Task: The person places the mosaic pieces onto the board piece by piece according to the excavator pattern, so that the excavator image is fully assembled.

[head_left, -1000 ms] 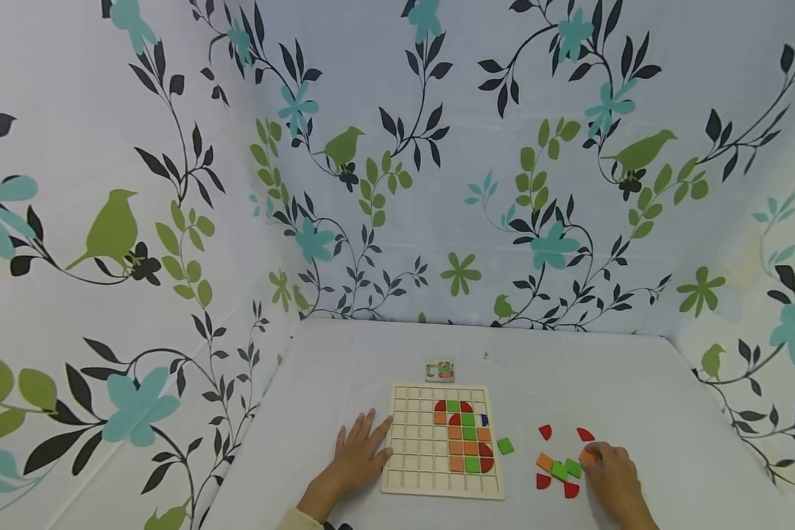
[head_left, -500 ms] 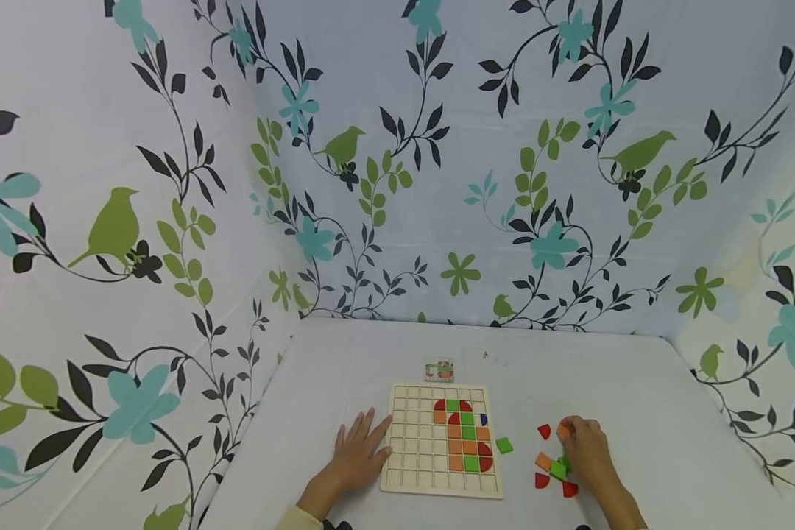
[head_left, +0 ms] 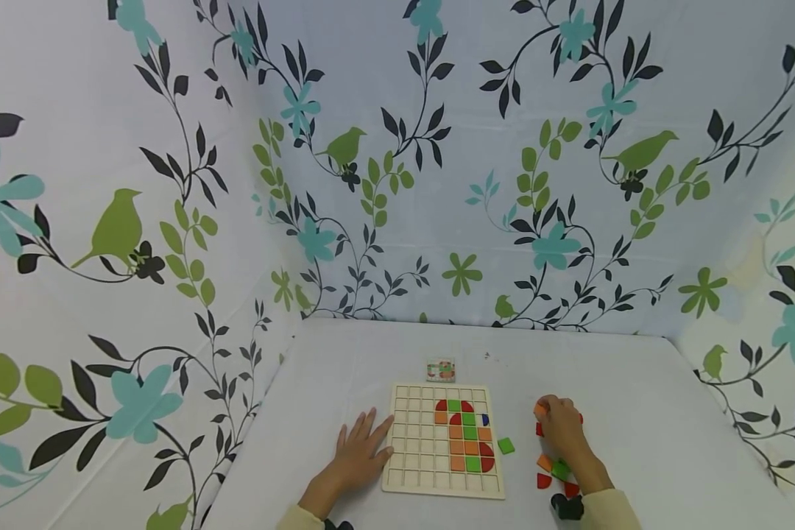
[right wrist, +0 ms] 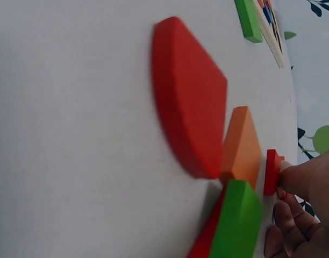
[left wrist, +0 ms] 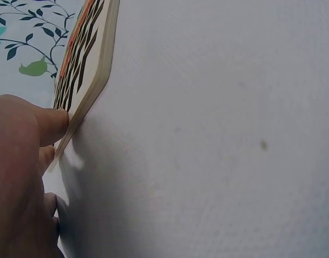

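Note:
A light wooden grid board (head_left: 419, 442) lies on the table, with red, green, orange and blue pieces in its right-hand cells. My left hand (head_left: 356, 455) lies flat with spread fingers against the board's left edge; the thumb (left wrist: 51, 126) touches that edge in the left wrist view. To the right of the board, my right hand (head_left: 566, 430) pinches an orange tile (head_left: 540, 411) between thumb and fingertips. Right below that tile is a red quarter-round piece (head_left: 539, 428). The right wrist view has the right hand (right wrist: 309, 204) at its right edge, the orange tile mostly hidden.
A small picture card (head_left: 440, 369) lies beyond the board. One green tile (head_left: 506, 445) sits just off the board's right edge. Nearer me are a loose orange tile (head_left: 545, 462), a green tile (head_left: 560, 470) and red pieces (head_left: 544, 481). A patterned cloth (head_left: 464, 184) hangs behind the table.
My right hand has moved left and away from me with the orange tile, from beside the loose pieces to over the red ones beyond them. The left hand has stayed in place.

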A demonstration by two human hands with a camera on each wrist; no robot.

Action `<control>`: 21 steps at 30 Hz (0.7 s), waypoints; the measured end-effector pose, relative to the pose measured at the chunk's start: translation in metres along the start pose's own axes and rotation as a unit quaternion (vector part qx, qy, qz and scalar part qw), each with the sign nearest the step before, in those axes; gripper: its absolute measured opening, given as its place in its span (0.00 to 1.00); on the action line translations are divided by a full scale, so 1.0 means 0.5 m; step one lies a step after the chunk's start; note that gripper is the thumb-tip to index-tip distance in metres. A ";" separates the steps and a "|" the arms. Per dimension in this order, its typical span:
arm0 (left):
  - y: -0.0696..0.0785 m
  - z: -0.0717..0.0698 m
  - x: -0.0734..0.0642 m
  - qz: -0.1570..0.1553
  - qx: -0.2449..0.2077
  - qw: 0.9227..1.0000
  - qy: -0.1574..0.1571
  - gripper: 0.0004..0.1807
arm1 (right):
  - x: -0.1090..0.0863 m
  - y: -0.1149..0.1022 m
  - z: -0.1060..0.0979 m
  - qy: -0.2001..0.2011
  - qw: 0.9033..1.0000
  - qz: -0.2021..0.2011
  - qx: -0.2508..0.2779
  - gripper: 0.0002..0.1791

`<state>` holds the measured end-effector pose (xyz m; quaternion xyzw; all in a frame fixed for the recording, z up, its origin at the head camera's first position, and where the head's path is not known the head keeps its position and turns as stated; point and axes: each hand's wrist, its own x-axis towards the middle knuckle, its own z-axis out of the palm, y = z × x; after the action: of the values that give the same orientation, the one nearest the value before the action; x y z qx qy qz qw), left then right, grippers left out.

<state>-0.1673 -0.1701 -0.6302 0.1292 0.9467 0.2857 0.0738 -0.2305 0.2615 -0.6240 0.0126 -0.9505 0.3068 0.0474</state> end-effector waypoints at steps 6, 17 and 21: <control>0.000 -0.003 0.002 -0.001 0.010 1.000 -0.007 0.34 | 0.011 -0.022 0.010 -0.037 0.999 -0.004 -0.039 0.14; -0.007 0.007 0.008 -0.006 0.015 1.000 0.004 0.34 | 0.007 -0.066 0.044 -0.045 0.995 -0.033 -0.077 0.15; -0.010 0.009 0.008 -0.007 0.011 1.000 0.004 0.34 | -0.007 -0.115 0.047 -0.035 0.994 -0.057 -0.089 0.15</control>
<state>-0.1713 -0.1706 -0.6372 0.1227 0.9508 0.2756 0.0706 -0.2258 0.2013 -0.6099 0.0733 -0.9727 0.2175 0.0330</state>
